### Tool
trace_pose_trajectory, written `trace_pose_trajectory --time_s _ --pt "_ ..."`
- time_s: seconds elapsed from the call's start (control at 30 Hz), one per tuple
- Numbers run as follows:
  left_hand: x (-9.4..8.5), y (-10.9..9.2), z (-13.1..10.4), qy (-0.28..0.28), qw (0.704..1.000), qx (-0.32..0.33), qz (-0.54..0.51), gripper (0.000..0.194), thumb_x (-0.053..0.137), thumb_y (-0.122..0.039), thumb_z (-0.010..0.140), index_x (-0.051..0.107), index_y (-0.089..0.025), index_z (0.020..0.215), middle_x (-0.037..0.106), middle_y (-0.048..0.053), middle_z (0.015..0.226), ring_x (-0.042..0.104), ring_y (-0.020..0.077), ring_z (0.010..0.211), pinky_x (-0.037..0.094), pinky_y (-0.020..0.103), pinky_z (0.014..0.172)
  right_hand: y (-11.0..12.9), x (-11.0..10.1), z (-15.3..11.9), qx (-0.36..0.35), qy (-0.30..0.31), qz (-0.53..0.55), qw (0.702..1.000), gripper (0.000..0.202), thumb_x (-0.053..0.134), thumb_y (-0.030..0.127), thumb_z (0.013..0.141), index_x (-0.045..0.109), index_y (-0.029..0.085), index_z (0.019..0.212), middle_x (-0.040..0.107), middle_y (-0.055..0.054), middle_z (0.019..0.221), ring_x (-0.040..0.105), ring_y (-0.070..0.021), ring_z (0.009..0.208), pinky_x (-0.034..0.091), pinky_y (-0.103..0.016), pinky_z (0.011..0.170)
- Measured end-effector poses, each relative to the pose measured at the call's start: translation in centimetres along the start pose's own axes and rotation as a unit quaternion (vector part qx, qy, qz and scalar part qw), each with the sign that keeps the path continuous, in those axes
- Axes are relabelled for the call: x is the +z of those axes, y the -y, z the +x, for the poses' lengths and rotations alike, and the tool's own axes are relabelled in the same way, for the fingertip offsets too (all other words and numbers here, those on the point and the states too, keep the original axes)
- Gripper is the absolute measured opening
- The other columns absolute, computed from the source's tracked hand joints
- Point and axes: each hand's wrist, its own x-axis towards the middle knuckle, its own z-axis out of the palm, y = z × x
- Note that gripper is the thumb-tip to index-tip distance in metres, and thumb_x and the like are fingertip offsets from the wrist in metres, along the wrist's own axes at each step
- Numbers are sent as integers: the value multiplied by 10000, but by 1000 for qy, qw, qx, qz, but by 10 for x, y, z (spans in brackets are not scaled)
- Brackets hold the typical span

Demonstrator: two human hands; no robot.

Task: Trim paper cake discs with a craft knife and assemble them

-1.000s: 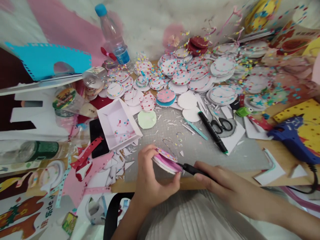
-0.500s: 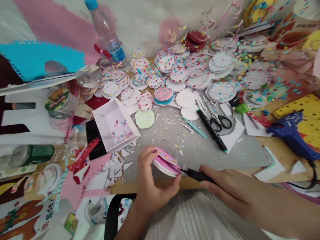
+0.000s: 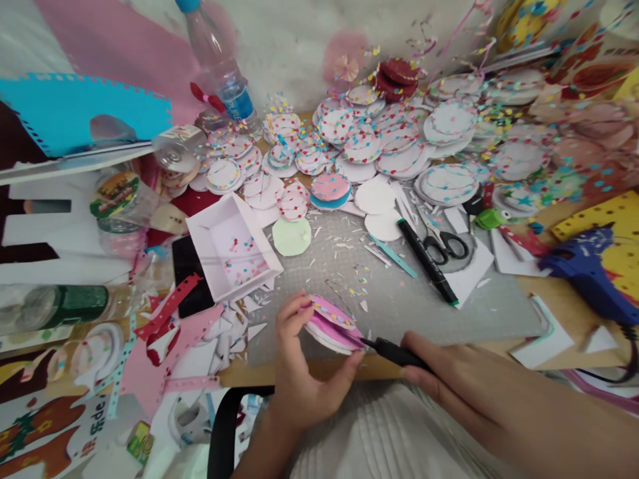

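Observation:
Between the thumb and fingers of my left hand (image 3: 312, 372) is a round layered paper piece (image 3: 332, 326), pink and white with coloured dots around its top. It is held tilted above the table's front edge. My right hand (image 3: 444, 372) grips a black-handled tool (image 3: 397, 352) with a thin dark tip; its exact kind does not show. The tip meets the right side of the paper piece, at the pink layer; whether it goes in between the layers I cannot tell. Just beyond my hands, loose dots and paper bits lie on a grey cutting mat (image 3: 319, 273).
A black marker (image 3: 428, 263), scissors (image 3: 442, 243) and a turquoise tweezer-like tool (image 3: 394, 256) lie on the mat. Left stands a white box (image 3: 234, 249) with confetti. Several decorated discs (image 3: 354, 146) crowd the back; a blue glue gun (image 3: 594, 266) lies right.
The camera view has shifted slightly, so the table things appear a little further right. Both hands keep their grips, with the tool tip still at the paper piece's edge.

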Motion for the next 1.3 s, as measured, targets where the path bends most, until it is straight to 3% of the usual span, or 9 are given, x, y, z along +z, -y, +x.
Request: trace_pose_trajectory --time_s 0.2,0.4,0.63,0.9,1.1,1.3 --pt "0 1 -1 -2 1000 4 5 730 785 -163 688 404 -165 1311 465 175 1267 465 354 1280 406 607 1049 3 0 3 14 28 0 1000 562 193 548 998 643 225 1094 764 -101 859 741 -273 724 551 -348 542" --pt "-1 0 -3 9 1000 1 2 748 783 -177 702 387 -167 1336 451 177 1274 446 363 1296 406 620 1046 4 -5 7 16 68 -7 998 647 127 579 985 617 204 1182 758 -138 968 740 -294 772 574 -397 601" --pt "0 2 -3 3 1000 5 8 764 786 -200 711 379 -189 1357 451 169 1277 442 366 1302 401 633 1044 1 -4 15 22 93 9 995 561 194 544 999 607 213 1185 738 -141 1050 733 -280 811 558 -368 600" --pt "2 1 -4 1 1000 12 7 775 784 -195 721 368 -175 1374 445 177 1292 417 371 1331 398 621 1058 3 10 13 8 50 -8 999 546 180 462 1012 595 164 1203 749 -138 887 730 -285 746 528 -368 599" --pt "3 1 -2 8 1000 16 12 761 784 -191 722 375 -173 1364 441 176 1303 412 368 1340 399 609 1062 9 0 20 17 83 17 996 483 218 458 1004 626 201 987 743 -130 843 709 -250 649 446 -313 515" --pt "0 5 1 15 1000 -4 -8 736 779 -231 740 383 -184 1359 443 177 1305 420 369 1334 399 610 1058 6 8 23 -2 65 20 998 362 287 372 1007 584 174 1062 709 -98 755 702 -257 672 400 -298 540"
